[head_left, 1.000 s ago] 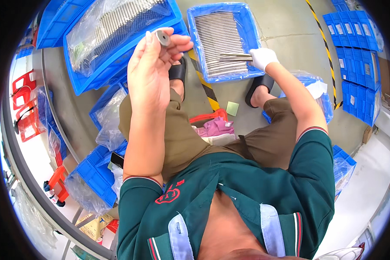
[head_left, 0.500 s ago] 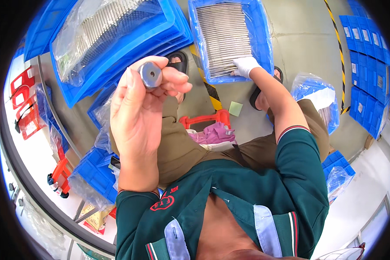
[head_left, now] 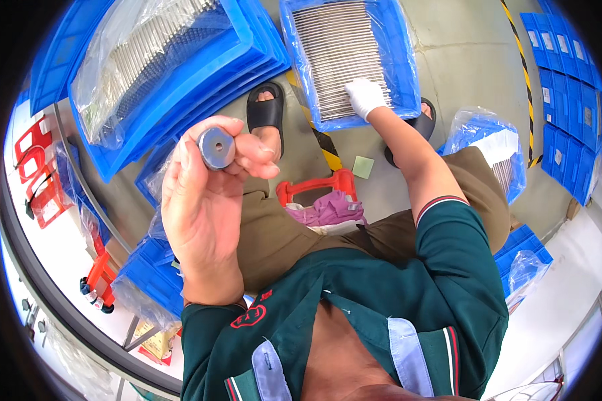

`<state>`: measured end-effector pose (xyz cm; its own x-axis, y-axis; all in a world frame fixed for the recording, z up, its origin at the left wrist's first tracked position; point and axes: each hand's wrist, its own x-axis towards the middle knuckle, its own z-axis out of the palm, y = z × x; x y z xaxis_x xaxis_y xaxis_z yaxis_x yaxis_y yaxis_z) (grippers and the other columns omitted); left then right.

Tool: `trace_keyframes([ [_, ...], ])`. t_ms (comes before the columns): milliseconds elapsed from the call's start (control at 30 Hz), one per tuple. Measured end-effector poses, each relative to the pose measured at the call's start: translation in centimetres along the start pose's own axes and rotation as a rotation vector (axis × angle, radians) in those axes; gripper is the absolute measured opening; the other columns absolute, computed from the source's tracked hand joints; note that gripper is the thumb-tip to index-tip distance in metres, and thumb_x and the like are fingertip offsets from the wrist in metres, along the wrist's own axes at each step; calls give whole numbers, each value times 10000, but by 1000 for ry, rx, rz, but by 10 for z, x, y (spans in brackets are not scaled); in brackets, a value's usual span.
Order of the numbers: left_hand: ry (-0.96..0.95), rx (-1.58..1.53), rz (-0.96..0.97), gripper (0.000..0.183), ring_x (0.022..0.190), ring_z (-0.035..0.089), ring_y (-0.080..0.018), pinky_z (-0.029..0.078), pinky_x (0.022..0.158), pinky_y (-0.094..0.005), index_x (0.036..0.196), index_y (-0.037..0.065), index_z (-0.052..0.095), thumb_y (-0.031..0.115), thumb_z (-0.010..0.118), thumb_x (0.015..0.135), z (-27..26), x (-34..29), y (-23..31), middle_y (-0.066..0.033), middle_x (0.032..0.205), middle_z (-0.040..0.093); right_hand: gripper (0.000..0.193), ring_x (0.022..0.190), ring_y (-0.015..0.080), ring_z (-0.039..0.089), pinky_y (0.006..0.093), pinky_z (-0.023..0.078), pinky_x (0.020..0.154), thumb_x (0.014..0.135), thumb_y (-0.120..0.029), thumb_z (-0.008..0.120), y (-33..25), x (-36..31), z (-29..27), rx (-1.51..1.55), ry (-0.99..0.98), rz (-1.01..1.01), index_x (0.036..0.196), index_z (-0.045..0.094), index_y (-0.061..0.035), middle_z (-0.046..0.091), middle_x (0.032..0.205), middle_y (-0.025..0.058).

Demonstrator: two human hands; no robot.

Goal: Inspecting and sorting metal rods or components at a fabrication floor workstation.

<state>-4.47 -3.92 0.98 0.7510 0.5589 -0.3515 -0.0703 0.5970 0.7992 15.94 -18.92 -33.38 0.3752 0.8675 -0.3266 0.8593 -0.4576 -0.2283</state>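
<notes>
Raised in front of my chest, my left hand (head_left: 204, 200) grips a thick round metal disc (head_left: 211, 154) with a small hole in its face. Thumb and fingers close round its rim. My right hand (head_left: 366, 98), in a white glove, lies over a row of thin metal rods (head_left: 331, 57), its fingers stretched toward the left. Nothing shows in its grasp, though its palm side is hidden. These rods lie side by side in a blue plastic bin (head_left: 403, 60) lined with clear film, on the floor ahead of me.
At far left stands a stack of blue bins (head_left: 247, 73), the top one holding more rods under film. A smaller blue bin (head_left: 515, 180) is by my right knee. Blue boxes (head_left: 562, 100) are stacked far right. A red-framed stool (head_left: 341, 180) with purple cloth is between my legs.
My left hand has moved down and slightly left with the disc. My right hand has shifted forward and left over the rods. My view has shifted slightly.
</notes>
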Motion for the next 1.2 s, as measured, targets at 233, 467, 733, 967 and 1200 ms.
trace_keyframes([
  [233, 29, -39, -10, 403, 716, 604, -227, 464, 713, -309, 1064, -30, 509, 329, 359, 960, -1, -1, 1, -168, 854, 614, 173, 768, 312, 637, 412, 508, 677, 757, -138, 503, -44, -2, 5, 47, -49, -86, 770, 673, -107, 646, 781, 144],
  [467, -1, -47, -34, 394, 716, 603, -225, 467, 716, -310, 1058, -30, 508, 323, 366, 957, 1, -2, -1, -168, 852, 610, 164, 783, 321, 634, 416, 499, 688, 741, -148, 524, -53, -3, 2, 115, -125, 89, 776, 681, -115, 652, 783, 141],
  [733, -9, -49, -24, 394, 717, 603, -224, 475, 710, -311, 1061, -31, 507, 319, 356, 959, -2, -5, 2, -171, 856, 609, 347, 967, 351, 586, 417, 464, 834, 800, -345, 544, 54, -7, 4, 441, 113, 885, 945, 639, -44, 621, 988, 204],
  [967, -38, -79, -55, 404, 710, 600, -224, 479, 697, -313, 1060, -38, 503, 319, 342, 962, -1, -3, 2, -174, 852, 609, 673, 1149, 397, 460, 389, 356, 959, 850, -546, 367, 60, 6, 26, 670, -236, 948, 1107, 568, 42, 532, 1155, 262],
  [1200, -100, -126, -49, 397, 711, 595, -226, 478, 689, -315, 1066, -46, 503, 314, 377, 954, 9, 0, 0, -171, 856, 610, 476, 1085, 363, 512, 408, 405, 912, 846, -389, 385, 102, -5, 32, 552, -169, 892, 1049, 618, -26, 558, 1110, 228],
])
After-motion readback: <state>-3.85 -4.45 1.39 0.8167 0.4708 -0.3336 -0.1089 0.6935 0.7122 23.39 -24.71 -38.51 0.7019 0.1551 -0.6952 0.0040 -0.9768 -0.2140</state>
